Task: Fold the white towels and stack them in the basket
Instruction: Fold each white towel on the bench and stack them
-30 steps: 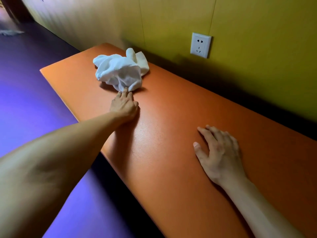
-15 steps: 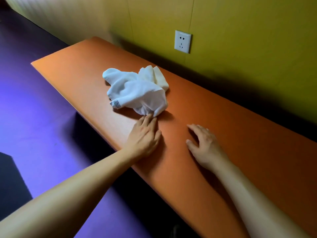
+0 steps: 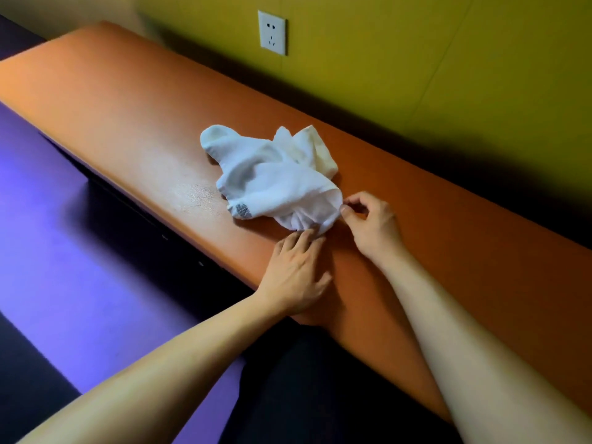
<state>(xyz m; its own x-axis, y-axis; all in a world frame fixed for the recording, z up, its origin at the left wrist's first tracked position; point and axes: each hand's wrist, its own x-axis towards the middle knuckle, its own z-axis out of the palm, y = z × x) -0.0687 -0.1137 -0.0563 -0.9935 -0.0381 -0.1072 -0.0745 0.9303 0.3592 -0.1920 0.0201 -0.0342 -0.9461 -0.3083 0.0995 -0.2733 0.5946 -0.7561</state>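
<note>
A crumpled white towel (image 3: 272,177) lies in a heap on the orange table (image 3: 134,110), with a small grey label at its near left edge. My left hand (image 3: 296,270) lies flat on the table, its fingertips on the towel's near hem. My right hand (image 3: 371,225) is at the towel's near right corner, thumb and forefinger pinching the edge. No basket is in view.
A yellow-green wall (image 3: 416,59) runs along the table's far side, with a white power socket (image 3: 272,33) on it. To the left and below the table's front edge is dark floor lit purple (image 3: 64,251).
The towel has come closer along the table under my left hand's fingertips. My right hand left the bare tabletop and took hold of the towel's near right corner.
</note>
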